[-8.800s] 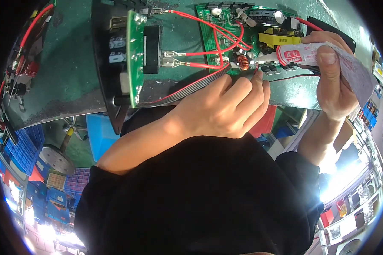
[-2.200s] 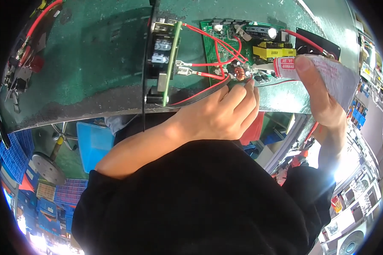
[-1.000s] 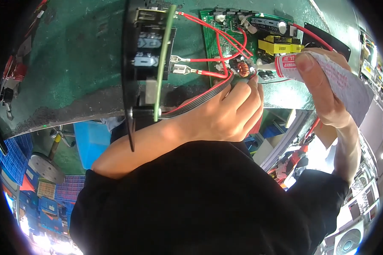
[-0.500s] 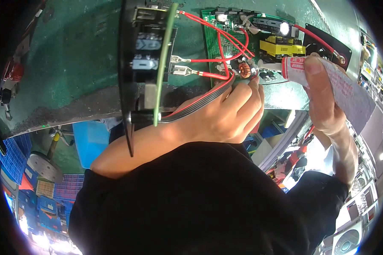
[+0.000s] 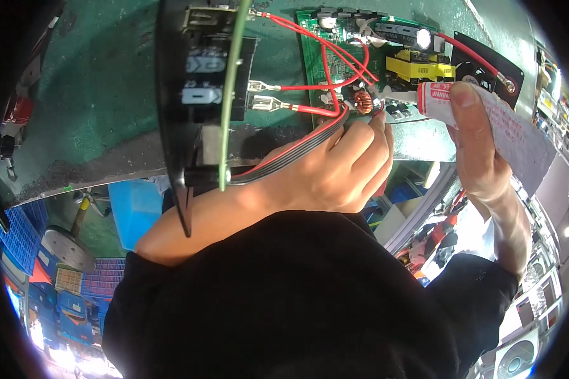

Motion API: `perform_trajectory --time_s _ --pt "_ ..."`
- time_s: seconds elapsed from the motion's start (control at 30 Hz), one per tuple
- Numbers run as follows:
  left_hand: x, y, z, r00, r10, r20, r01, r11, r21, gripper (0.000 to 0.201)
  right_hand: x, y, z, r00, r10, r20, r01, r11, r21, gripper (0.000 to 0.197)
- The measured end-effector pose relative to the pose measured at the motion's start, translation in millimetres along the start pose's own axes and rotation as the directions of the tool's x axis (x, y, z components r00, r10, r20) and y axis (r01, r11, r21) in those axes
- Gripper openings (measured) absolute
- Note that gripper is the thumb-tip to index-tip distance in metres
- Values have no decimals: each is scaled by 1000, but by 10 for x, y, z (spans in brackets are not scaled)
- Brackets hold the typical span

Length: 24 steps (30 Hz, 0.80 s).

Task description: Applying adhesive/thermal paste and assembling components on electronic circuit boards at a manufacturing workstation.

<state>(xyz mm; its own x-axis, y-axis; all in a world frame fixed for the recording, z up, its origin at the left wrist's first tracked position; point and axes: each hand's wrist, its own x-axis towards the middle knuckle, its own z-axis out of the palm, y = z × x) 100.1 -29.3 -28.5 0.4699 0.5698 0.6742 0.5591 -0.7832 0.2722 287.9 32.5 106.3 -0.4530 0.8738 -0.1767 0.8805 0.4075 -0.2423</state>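
Observation:
A white and red glue tube [image 5: 437, 101], its far end flattened, is in my right hand [image 5: 477, 136], the thumb pressing on it. Its white nozzle points left at the green circuit board [image 5: 313, 57], beside a copper-wound ring coil [image 5: 363, 102]. My left hand [image 5: 351, 161] is closed at the board's near edge, fingertips just below the coil; what they grip is hidden. A grey ribbon cable [image 5: 291, 156] with one red edge crosses over my left wrist to an upright black panel [image 5: 171, 114] carrying a thin green board [image 5: 234, 82]. Red wires [image 5: 310, 88] with metal terminals hang between the boards.
A yellow-wrapped transformer [image 5: 417, 68] and a large capacitor [image 5: 401, 35] stand on the board. Behind them is a black panel with a fan [image 5: 477, 76], and a thick red cable [image 5: 471, 55]. Blue crates [image 5: 19, 227] and a blue bin [image 5: 133, 211] sit below the green bench [image 5: 95, 95].
The upright black panel and its thin green board have shifted a little to the left. My hands and the glue tube have barely moved.

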Motion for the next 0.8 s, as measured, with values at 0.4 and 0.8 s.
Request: perform_trajectory --time_s 0.4,0.8 --pt "-22 20 4 1000 -5 24 6 1000 -24 17 90 -150 -30 930 329 163 -364 771 522 28" --pt "-4 8 64 1000 3 -25 -3 1000 -14 17 -18 41 18 993 -118 6 119 992 -49 13"
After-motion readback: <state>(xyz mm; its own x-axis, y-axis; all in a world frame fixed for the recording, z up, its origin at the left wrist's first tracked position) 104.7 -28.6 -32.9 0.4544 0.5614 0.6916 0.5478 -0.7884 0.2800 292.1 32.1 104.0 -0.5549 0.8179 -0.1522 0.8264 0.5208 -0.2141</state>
